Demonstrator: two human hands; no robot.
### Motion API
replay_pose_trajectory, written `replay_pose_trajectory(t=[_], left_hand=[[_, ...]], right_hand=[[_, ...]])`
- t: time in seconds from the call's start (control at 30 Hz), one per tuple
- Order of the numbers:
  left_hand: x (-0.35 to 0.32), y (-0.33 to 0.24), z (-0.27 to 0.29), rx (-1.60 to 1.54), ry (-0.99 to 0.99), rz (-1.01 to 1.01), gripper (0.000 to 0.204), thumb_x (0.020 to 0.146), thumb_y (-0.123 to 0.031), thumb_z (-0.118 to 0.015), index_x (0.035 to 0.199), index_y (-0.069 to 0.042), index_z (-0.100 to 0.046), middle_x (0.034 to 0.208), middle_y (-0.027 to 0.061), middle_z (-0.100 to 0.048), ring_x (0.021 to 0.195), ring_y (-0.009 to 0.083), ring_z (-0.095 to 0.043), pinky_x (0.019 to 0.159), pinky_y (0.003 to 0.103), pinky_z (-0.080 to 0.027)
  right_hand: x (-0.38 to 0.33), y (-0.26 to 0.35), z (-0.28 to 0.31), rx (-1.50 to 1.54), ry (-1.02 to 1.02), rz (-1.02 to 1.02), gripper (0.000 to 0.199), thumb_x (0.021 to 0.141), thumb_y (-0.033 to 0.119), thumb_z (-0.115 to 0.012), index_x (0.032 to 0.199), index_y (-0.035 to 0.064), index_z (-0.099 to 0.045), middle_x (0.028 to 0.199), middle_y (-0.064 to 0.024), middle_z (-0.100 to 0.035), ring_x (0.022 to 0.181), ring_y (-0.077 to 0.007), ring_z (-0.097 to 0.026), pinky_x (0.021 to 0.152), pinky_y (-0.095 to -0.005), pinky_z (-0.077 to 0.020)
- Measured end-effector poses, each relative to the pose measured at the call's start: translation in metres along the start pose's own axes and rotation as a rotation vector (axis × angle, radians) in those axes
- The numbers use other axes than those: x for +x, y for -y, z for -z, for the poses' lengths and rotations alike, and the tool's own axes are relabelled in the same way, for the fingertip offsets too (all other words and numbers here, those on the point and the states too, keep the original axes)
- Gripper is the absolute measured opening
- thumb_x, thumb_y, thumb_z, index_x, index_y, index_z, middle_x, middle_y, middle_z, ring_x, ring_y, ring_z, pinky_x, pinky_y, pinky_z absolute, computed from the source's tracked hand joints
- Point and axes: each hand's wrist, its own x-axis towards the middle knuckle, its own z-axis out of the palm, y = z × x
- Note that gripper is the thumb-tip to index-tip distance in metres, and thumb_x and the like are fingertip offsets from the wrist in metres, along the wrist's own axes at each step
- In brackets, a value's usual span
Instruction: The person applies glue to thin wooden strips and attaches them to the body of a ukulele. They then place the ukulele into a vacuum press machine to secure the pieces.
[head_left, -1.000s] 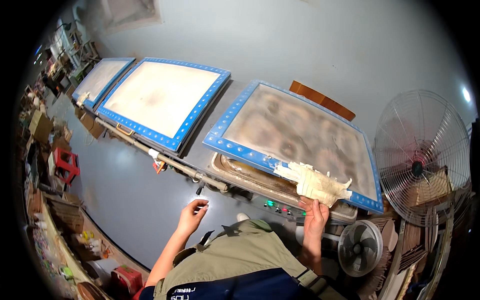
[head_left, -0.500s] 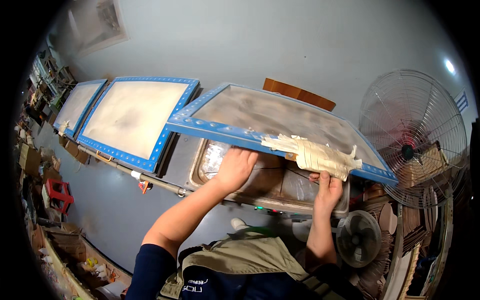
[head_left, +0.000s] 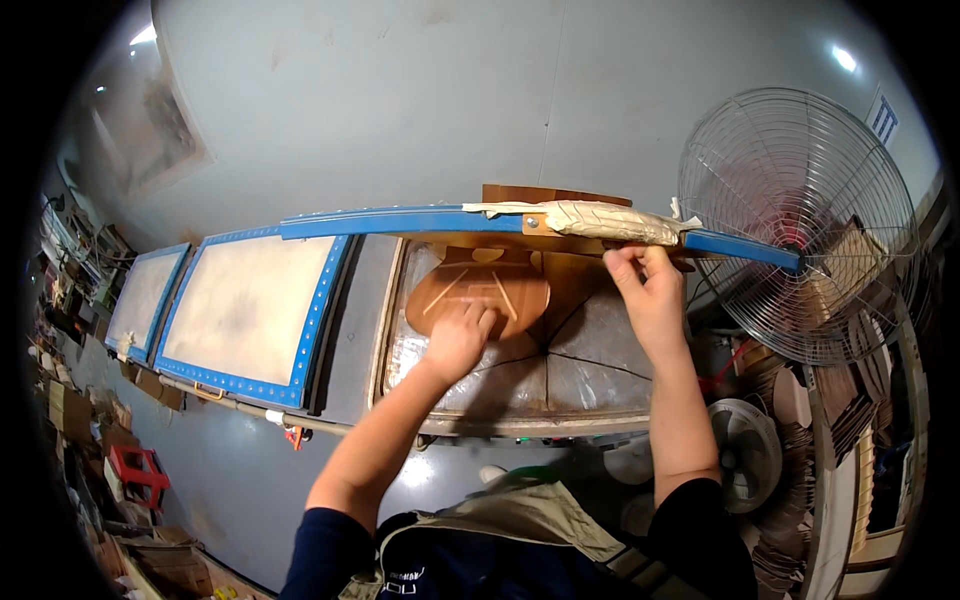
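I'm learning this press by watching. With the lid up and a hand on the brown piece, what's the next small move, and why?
Probably lift the brown piece out. The right hand props the blue-framed lid open, and the left hand already rests on the piece, so it looks free to take.

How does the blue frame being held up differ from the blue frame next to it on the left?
The raised blue frame is tilted up and seen edge-on, propped by the right hand at its tape-wrapped handle; the neighbouring blue frame lies flat and closed, with no hand on it. The raised one exposes the bed, where the left hand rests on a brown shaped piece; the neighbour shows only its pale screen. Both have blue studded borders.
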Motion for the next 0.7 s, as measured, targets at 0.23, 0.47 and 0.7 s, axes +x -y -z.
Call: replay_pose_trajectory(t=[0.23, 0.47, 0.7], left_hand=[[-0.046, -0.015, -0.038, -0.400, -0.016, 0.170, 0.035, 0.081, 0.005, -0.057, 0.114, -0.001, -0.049, 0.128, 0.0224, -0.050, 0.117, 0.0412, -0.049, 0.099, 0.043, -0.042], [-0.056, -0.047, 0.004, -0.847, -0.300, 0.655, 0.061, 0.086, 0.012, -0.047, 0.143, -0.007, -0.035, 0.134, 0.0189, -0.051, 0.122, 0.0322, -0.051, 0.101, 0.035, -0.041], [-0.120, -0.060, 0.029, -1.635, -0.847, 1.223, 0.052, 0.100, -0.036, -0.043, 0.142, -0.008, -0.031, 0.136, 0.0093, -0.045, 0.124, 0.0239, -0.045, 0.104, 0.041, -0.037]], right_hand=[[0.000, -0.107, 0.006, -1.054, 0.004, 0.410, 0.026, 0.078, 0.016, -0.065, 0.100, 0.0020, -0.062, 0.090, -0.0099, -0.059, 0.089, -0.0275, -0.055, 0.084, -0.0410, -0.0418], [-0.064, -0.141, -0.021, -0.827, -0.010, 0.432, 0.031, 0.079, 0.007, -0.061, 0.110, 0.0032, -0.065, 0.085, -0.0095, -0.057, 0.084, -0.0264, -0.055, 0.075, -0.0383, -0.0455], [-0.119, -0.012, -0.091, -0.215, -0.048, 0.356, 0.032, 0.079, -0.002, -0.063, 0.111, -0.0012, -0.066, 0.099, -0.0166, -0.062, 0.088, -0.0327, -0.057, 0.080, -0.0402, -0.0470]])
